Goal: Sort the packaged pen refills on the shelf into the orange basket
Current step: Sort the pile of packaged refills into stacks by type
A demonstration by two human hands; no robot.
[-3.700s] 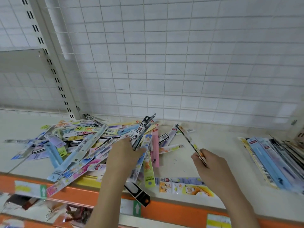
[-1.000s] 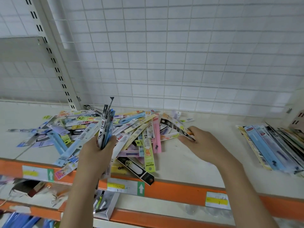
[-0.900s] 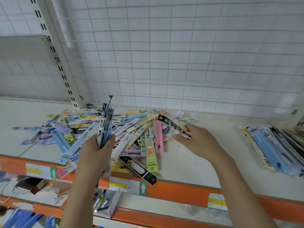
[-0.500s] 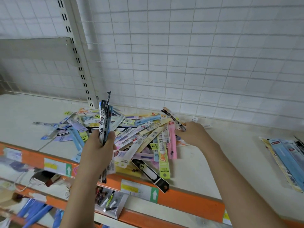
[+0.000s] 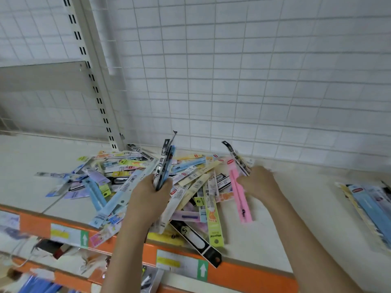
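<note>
White wire grid backs the cream shelf (image 5: 275, 218), where loose refill packs (image 5: 190, 187) lie heaped. The left hand (image 5: 148, 199) grips an upright bundle (image 5: 164, 166); the right hand (image 5: 257, 182) pinches a dark pack (image 5: 236, 157). Best to slide it flush into the bundle (no orange basket in view).

White wire-grid wall (image 5: 254, 70), slotted upright (image 5: 93, 81)

White shelf (image 5: 275, 210): scattered refill packs (image 5: 131, 178), right-hand stack (image 5: 368, 208).
</note>
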